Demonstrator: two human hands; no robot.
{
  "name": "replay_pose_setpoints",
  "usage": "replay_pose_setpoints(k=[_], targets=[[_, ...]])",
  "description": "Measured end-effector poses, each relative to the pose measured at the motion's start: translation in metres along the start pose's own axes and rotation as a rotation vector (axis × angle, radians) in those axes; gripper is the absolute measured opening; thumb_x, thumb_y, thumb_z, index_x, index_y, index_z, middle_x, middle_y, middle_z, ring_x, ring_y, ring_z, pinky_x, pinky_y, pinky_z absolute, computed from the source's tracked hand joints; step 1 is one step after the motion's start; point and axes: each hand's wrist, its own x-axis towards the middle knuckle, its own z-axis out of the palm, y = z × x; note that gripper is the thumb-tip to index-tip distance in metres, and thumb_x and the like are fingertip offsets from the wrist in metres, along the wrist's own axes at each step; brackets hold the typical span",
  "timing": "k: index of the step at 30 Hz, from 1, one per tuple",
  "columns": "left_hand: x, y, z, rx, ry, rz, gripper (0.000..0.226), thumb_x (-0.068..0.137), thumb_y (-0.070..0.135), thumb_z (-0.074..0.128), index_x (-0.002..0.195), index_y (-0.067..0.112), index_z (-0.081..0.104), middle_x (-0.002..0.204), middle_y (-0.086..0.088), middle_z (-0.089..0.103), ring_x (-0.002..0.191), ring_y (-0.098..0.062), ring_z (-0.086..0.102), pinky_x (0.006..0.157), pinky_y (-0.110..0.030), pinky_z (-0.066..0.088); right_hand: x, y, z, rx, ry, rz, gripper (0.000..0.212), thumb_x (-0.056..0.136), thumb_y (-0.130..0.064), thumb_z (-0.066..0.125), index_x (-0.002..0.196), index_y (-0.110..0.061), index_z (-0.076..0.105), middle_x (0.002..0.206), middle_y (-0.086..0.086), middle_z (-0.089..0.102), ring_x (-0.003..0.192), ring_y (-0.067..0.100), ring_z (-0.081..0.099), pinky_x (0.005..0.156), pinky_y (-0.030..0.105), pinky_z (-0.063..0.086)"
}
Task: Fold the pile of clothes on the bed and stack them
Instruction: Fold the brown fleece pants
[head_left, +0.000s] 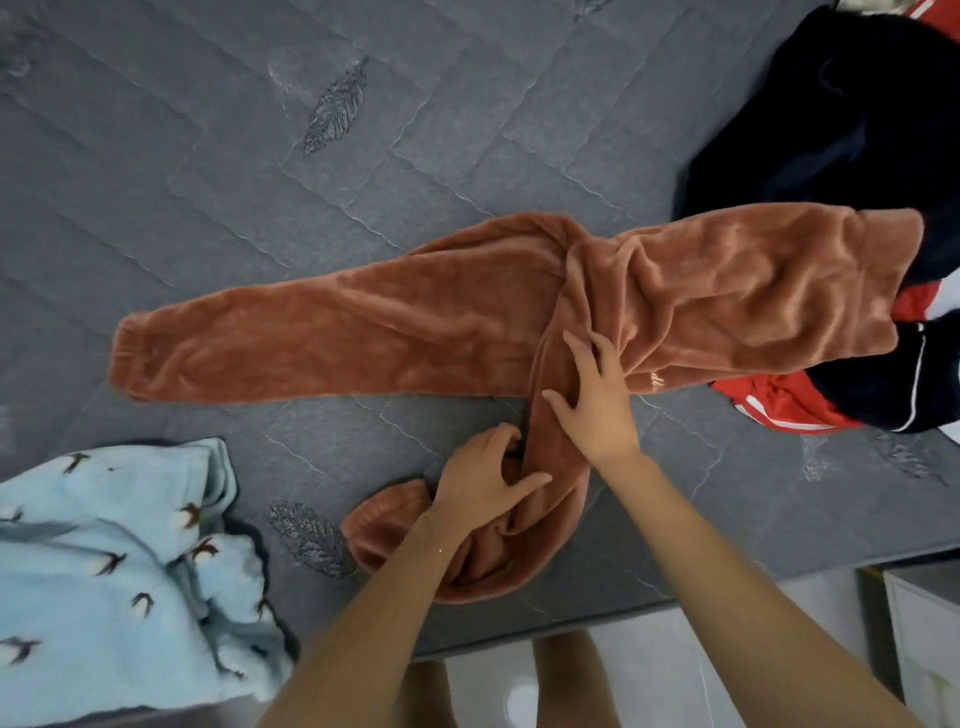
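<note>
Head view: the left hand (485, 480) curls round the near leg of the brown fleece trousers (727, 291), gripping the twisted fabric. The right hand (597, 400) lies just beyond it on the same leg, fingers splayed and pressing. The trousers sprawl across the grey quilted bed (260, 156), the other leg stretched off to the left and the waist overlapping the navy-and-red pile (857, 130). A light blue bird-print garment (104, 571) sits near left. The likely risk is that tugging the twisted leg drags the waist and the pile with it, or locks the twist into the fold.
</note>
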Motion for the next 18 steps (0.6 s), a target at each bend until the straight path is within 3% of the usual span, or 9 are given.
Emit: replay_pose_setpoints(k=[3,6,9,14,16,18], targets=[[-0.015,-0.012,0.001,0.141,-0.183,-0.021,0.059,0.080,0.059,0.066,0.118,0.018,0.049,0.113,0.001,0.060,0.102,-0.017,0.057,0.087,-0.031,0.044,-0.009,-0.005,0.004,0.106,0.012,0.075,0.072,0.088,-0.008,0.066,0.149,-0.020,0.031,0.148,0.004,0.026,0.121,0.020,0.047,0.093,0.024,0.043],[-0.023,-0.020,-0.009,0.196,-0.232,-0.055,0.032,0.093,0.039,0.058,0.114,0.016,0.050,0.109,-0.003,0.064,0.101,-0.023,0.061,0.084,-0.035,0.046,-0.002,-0.020,0.003,0.122,0.043,0.089,0.073,0.088,-0.003,0.063,0.150,-0.024,0.030,0.143,0.003,0.031,0.107,0.018,0.051,0.085,0.025,0.045],[-0.021,-0.029,-0.033,0.096,-0.081,-0.154,0.016,0.099,0.024,0.048,0.110,0.015,0.055,0.103,-0.006,0.066,0.097,-0.027,0.063,0.081,-0.041,0.048,0.012,-0.039,-0.001,0.163,0.102,0.063,0.069,0.087,0.002,0.060,0.148,-0.021,0.035,0.137,0.004,0.035,0.103,0.011,0.049,0.086,0.016,0.038],[-0.012,-0.048,-0.095,-0.083,0.416,-0.253,0.014,0.099,0.025,0.051,0.104,0.017,0.062,0.094,-0.002,0.069,0.090,-0.025,0.064,0.079,-0.041,0.050,0.033,-0.063,0.000,0.236,0.144,0.035,0.056,0.088,0.002,0.058,0.141,-0.010,0.044,0.140,0.010,0.038,0.125,0.018,0.046,0.092,-0.006,0.019],[-0.008,-0.053,-0.114,-0.127,0.510,-0.217,0.011,0.098,0.020,0.054,0.101,0.015,0.063,0.094,0.000,0.068,0.090,-0.022,0.063,0.080,-0.036,0.049,0.035,-0.072,0.006,0.213,0.070,-0.025,0.052,0.089,-0.003,0.061,0.138,-0.007,0.047,0.142,0.011,0.039,0.129,0.023,0.044,0.100,0.002,0.021],[-0.004,-0.056,-0.125,-0.105,0.512,-0.192,0.012,0.097,0.020,0.057,0.102,0.013,0.066,0.097,0.001,0.069,0.093,-0.019,0.063,0.083,-0.032,0.048,0.034,-0.078,0.015,0.164,-0.016,-0.105,0.052,0.088,-0.010,0.066,0.137,-0.008,0.049,0.143,0.010,0.041,0.132,0.024,0.041,0.111,0.018,0.025]])
